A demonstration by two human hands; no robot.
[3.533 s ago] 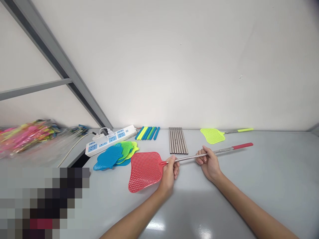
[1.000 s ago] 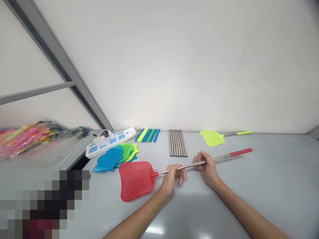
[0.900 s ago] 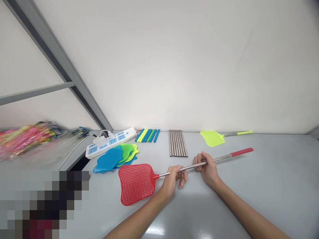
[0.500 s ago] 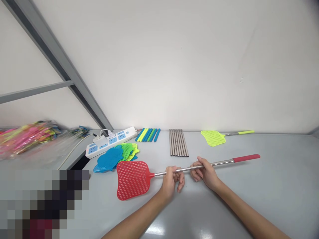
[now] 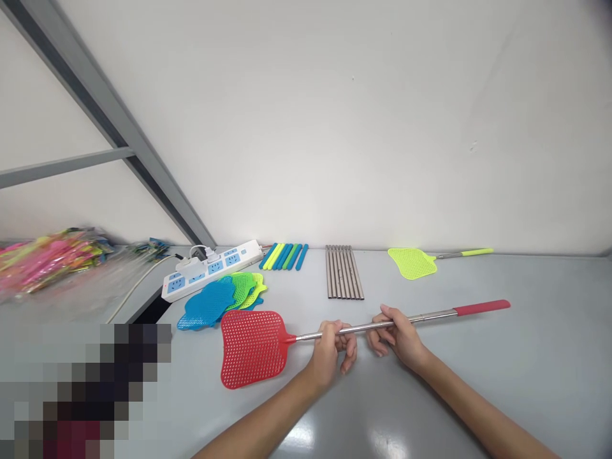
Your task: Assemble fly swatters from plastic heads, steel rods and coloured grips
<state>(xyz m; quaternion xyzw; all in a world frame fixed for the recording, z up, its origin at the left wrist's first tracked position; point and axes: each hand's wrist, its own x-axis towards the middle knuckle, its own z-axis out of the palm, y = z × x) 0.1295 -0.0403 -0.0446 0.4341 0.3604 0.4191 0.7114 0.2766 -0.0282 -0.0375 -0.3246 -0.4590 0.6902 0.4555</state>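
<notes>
Above the grey table I hold a red fly swatter [image 5: 255,349] with a silver telescopic rod, drawn out long, and a red grip at its right end. My left hand [image 5: 329,354] pinches the thin part of the rod close to the swatter head. Farther right, my right hand [image 5: 396,333] is closed on the same rod, its thumb and fingers around the metal short of the red grip. Behind my hands lies a row of silver rods [image 5: 343,273]. Loose blue, green and yellow swatter heads [image 5: 208,303] overlap just behind the red one.
A white power strip [image 5: 213,270] with plugs and a cable lies at the back left. Beside it are several coloured grips [image 5: 284,256]. A yellow-green fly swatter [image 5: 414,263] lies near the wall. Colourful plastic-wrapped items [image 5: 57,261] sit far left, beyond a grey metal frame [image 5: 138,169].
The rod appears slightly longer, with the red grip farther right and the swatter head a little farther left. Both hands keep their hold. The view has shifted slightly.
</notes>
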